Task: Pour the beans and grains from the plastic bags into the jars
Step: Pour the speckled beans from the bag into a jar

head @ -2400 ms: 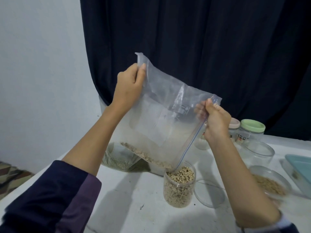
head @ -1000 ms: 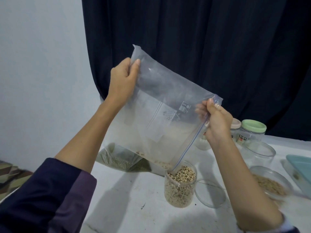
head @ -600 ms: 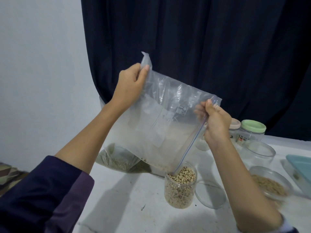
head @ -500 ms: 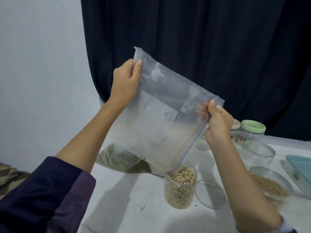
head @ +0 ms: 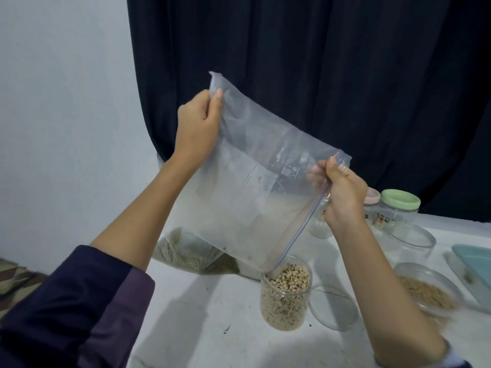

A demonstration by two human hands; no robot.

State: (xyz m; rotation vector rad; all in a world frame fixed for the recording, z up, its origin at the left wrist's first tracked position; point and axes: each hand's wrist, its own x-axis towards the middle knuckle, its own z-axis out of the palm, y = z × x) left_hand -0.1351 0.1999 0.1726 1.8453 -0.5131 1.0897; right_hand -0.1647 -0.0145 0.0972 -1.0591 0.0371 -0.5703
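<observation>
Head view: left hand (head: 198, 122) pinches the upper corner of the clear zip bag (head: 255, 192), right hand (head: 342, 193) clamps its zipper edge, bag tilted with its lowest corner at the mouth of the bean jar (head: 286, 296) standing on the white table (head: 186, 328), bag looks nearly empty.

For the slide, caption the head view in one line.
Both hands, left and right, tip a nearly empty bag over the bean-filled jar.
</observation>
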